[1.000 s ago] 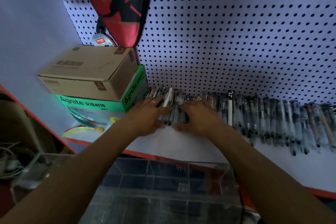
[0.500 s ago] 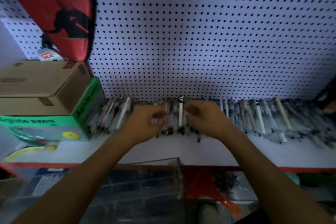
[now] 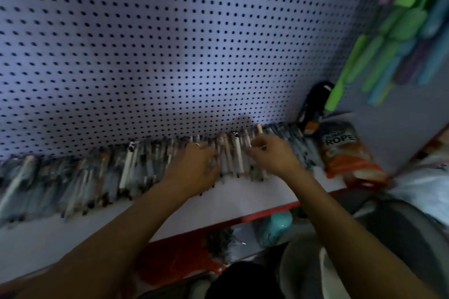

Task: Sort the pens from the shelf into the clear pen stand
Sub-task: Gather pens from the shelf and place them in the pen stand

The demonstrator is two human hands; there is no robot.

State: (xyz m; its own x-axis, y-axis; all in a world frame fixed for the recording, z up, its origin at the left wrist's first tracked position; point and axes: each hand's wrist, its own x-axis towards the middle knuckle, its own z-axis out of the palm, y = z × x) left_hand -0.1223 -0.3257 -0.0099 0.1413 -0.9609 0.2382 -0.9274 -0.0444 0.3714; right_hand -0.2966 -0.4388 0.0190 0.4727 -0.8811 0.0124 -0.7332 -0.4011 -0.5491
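A long row of pens (image 3: 131,165) lies side by side on the white shelf (image 3: 255,196), against the pegboard. Both my hands are on the right part of the row. My left hand (image 3: 194,167) has its fingers curled down over a bunch of pens. A few pens to its right, my right hand (image 3: 269,155) curls its fingers around more pens, and one pen end (image 3: 259,128) sticks up past them. Several pale pens (image 3: 233,155) show between the two hands. The clear pen stand is out of view. The frame is motion-blurred.
The white pegboard (image 3: 170,56) rises behind the shelf. A jump rope packet (image 3: 345,153) lies just right of the pens, with a black figure (image 3: 315,107) behind it. Green and blue items (image 3: 401,31) hang at the upper right. The shelf's red front edge (image 3: 267,215) runs below my wrists.
Both hands have slid rightward along the row of pens, and the view has swung right with them. The boxes and the clear stand have left the frame.
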